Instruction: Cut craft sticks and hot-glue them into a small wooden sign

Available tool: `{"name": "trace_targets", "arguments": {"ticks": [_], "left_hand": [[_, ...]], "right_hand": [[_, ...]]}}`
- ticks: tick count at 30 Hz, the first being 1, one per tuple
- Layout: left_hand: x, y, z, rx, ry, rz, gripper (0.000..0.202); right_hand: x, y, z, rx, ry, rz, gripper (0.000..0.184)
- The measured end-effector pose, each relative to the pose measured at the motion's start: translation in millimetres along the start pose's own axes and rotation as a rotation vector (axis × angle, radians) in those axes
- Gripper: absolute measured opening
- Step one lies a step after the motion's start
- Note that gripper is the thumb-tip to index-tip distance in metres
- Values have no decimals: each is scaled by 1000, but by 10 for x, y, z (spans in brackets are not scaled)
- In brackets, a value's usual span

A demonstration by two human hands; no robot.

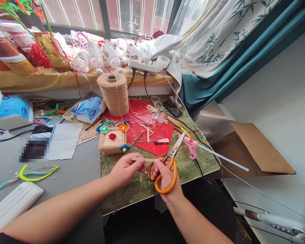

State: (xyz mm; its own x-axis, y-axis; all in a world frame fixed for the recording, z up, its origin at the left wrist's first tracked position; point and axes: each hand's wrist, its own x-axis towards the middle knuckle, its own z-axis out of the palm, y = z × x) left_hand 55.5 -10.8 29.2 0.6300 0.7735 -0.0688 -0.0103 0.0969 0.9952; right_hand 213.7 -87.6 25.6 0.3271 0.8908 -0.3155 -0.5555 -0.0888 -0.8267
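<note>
Between my two hands lies a thin wooden craft stick (144,159), roughly level. My left hand (125,168) pinches its left end between thumb and fingers. With fingers through the orange loops, my right hand (171,184) holds a pair of scissors (177,145), whose blades point up and to the right, away from the stick. The right thumb and fingertip also touch the stick's right end. Just beyond my left hand stands a small twine-wrapped box (109,144) with yarn flowers on it. A short stick piece (140,179) lies on the table below the hands.
A pink glue gun (191,146) with a long glue stick lies right of the scissors, its cord trailing off the edge. Behind are a large twine spool (113,98), red paper (155,145), a lighter (161,141) and loose craft sticks (88,134). An open cardboard box (261,145) stands right.
</note>
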Motion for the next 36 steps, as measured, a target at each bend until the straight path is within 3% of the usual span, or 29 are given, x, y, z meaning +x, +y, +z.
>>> {"name": "trace_targets", "arguments": {"ticks": [2,6,10,13,20,36], "left_hand": [[-23,-2,-32,18,130,46,42],[-60,-5,-100,-21,363,155,38],[-106,-7,-122,-44,385,213,40],[-133,-20,-117,-30,354,249,49],[-149,-44,-103,11,280,313,47],[-136,-46,-91,81,253,331,47]], "right_hand": [[-18,25,12,-15,-89,22,35],[-81,61,-34,-98,-438,67,54],[-194,117,-115,-226,-661,98,71],[-295,159,-170,-307,-699,152,70],[-381,95,-140,-538,-723,115,60],[-330,117,5,-553,-669,37,69]]}}
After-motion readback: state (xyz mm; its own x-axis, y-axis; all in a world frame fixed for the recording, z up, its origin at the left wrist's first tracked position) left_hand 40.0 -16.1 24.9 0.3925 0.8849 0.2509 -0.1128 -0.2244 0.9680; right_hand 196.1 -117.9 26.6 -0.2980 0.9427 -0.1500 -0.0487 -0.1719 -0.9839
